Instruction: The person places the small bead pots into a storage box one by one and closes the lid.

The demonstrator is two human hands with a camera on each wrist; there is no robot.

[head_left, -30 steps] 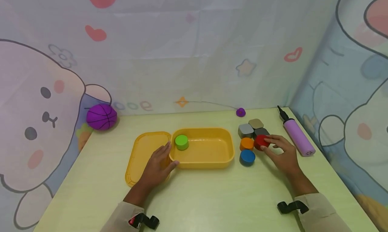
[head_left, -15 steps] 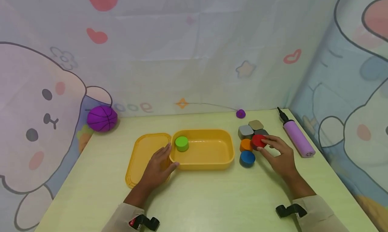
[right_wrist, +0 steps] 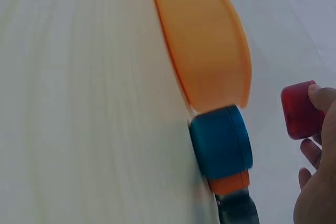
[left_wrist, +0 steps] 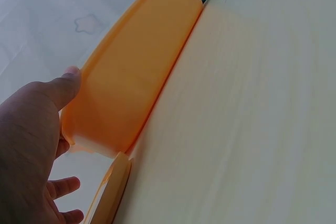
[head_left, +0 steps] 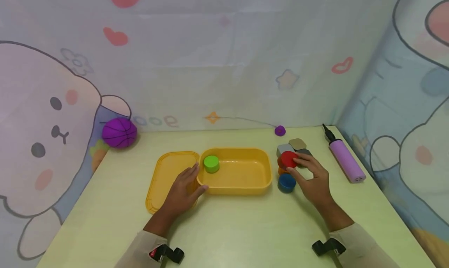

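My left hand (head_left: 183, 192) rests against the left end of a yellow rectangular box (head_left: 233, 191), its thumb at the front left corner and its fingers fairly straight. In the left wrist view the thumb touches the box rim. A green round block (head_left: 211, 164) sits inside the box at the left. My right hand (head_left: 313, 180) pinches a red round block (head_left: 289, 159) between thumb and fingers. This block is raised off the table, as the right wrist view shows. Below it an orange round block (head_left: 281, 171) is partly hidden, beside a blue round block (head_left: 287, 183).
A yellow lid (head_left: 163, 182) lies left of the box, partly under my left hand. Grey (head_left: 285, 148), tan (head_left: 297, 144) and dark grey (head_left: 303, 152) blocks stand behind the red one. A purple hand pump (head_left: 347, 161) lies right; a purple ball (head_left: 119, 133) sits back left.
My right hand has lifted the red block from beside the orange one and moved it left, over the orange block. The left hand stays at the box.
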